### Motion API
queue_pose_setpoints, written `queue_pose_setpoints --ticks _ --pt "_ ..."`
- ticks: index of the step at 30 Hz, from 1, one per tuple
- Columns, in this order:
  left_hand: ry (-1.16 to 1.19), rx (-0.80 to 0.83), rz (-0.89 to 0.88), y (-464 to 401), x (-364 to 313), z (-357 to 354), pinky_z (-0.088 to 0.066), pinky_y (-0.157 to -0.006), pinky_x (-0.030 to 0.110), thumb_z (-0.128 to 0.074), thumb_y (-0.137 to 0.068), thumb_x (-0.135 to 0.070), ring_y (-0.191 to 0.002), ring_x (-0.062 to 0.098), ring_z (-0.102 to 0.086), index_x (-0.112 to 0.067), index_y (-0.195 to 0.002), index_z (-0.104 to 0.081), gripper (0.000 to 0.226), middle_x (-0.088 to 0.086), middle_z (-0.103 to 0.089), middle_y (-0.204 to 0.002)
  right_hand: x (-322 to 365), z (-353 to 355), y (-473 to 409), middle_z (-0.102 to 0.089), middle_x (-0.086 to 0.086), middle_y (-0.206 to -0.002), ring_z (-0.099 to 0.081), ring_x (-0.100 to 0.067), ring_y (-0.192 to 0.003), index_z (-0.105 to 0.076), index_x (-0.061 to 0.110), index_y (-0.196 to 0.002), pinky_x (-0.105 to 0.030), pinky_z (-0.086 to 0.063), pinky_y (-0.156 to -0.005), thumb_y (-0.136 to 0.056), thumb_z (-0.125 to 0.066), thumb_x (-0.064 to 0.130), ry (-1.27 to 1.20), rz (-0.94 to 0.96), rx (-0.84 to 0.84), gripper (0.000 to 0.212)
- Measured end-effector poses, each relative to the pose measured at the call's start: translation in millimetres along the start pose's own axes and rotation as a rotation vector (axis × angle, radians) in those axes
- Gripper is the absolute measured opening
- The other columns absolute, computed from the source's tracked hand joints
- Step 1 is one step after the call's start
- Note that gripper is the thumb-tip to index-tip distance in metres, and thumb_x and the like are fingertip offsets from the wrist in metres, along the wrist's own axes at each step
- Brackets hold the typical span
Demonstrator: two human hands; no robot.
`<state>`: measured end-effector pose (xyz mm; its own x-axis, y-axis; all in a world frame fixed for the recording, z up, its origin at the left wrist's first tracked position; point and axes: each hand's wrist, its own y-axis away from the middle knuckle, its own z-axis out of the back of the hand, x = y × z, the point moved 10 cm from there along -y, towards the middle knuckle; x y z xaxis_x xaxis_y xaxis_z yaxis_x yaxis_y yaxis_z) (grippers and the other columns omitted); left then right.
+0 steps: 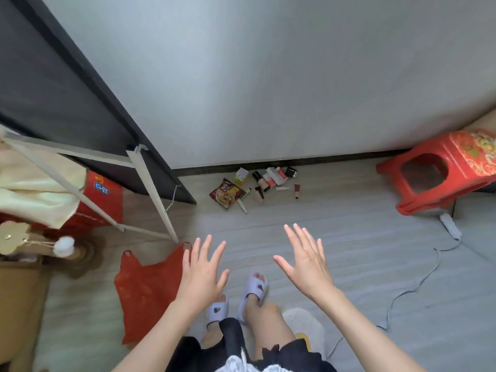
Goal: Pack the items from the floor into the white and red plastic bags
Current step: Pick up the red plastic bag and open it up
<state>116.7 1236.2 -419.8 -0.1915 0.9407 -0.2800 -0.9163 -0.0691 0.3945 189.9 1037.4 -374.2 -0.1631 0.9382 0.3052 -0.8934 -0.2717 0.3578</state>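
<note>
Red plastic bag [147, 291] is seen lying flat on the floor just beside the left hand [201, 275]. Both left and right hand [303, 264] are held out empty, fingers spread — apparently readied for reaching. The items [257, 185] lie clustered farther off by the wall; no white bag is seen.

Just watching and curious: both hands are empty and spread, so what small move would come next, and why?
Probably the left hand drops to pick up the flat red plastic bag lying on the floor beside it. Both it and the right hand hold nothing, and the small pile of packets and cosmetic bottles by the wall needs an open bag first.
</note>
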Motion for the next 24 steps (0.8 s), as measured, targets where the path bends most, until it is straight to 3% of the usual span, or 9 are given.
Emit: queue_pose_setpoints --ticks 9,15,20,24 --pt "0.084 -0.1 0.283 -67 -6 -3 -0.006 -0.115 0.047 -0.039 -0.093 -0.044 -0.144 0.027 0.001 -0.027 -0.147 -0.013 0.062 0.006 -0.006 -0.157 -32 10 -112 -0.005 0.002 -0.158 0.002 -0.015 -0.145 -0.005 0.028 -0.147 -0.041 0.004 -0.117 -0.091 -0.044 0.05 0.098 0.207 0.154 0.072" --pt "0.228 0.005 0.515 -105 -23 -75 -0.004 -0.115 0.046 -0.041 -0.092 -0.041 -0.144 0.026 0.002 -0.028 -0.147 -0.01 0.065 0.005 -0.003 -0.157 -53 -1 -203 -0.009 -0.001 -0.157 -0.001 -0.018 -0.145 -0.005 0.026 -0.147 -0.043 0.0 -0.118 -0.09 -0.045 0.049 0.219 0.367 0.179 0.074" --pt "0.269 0.012 0.632 -127 -2 -140 -0.002 -0.115 0.043 -0.039 -0.093 -0.039 -0.144 0.022 0.002 -0.029 -0.147 -0.005 0.065 0.003 -0.003 -0.157 -70 -71 -254 -0.01 -0.002 -0.157 -0.004 -0.02 -0.145 -0.006 0.025 -0.148 -0.045 -0.004 -0.118 -0.09 -0.047 0.049 0.312 0.42 0.252 0.075" --pt "0.286 0.039 0.663 -158 38 -226 0.001 -0.116 0.039 -0.038 -0.094 -0.039 -0.144 0.021 0.005 -0.028 -0.147 -0.006 0.063 0.003 -0.001 -0.157 -89 -189 -281 -0.007 -0.001 -0.157 -0.002 -0.019 -0.145 -0.002 0.027 -0.147 -0.044 -0.001 -0.117 -0.091 -0.043 0.05 0.362 0.466 0.38 0.073"
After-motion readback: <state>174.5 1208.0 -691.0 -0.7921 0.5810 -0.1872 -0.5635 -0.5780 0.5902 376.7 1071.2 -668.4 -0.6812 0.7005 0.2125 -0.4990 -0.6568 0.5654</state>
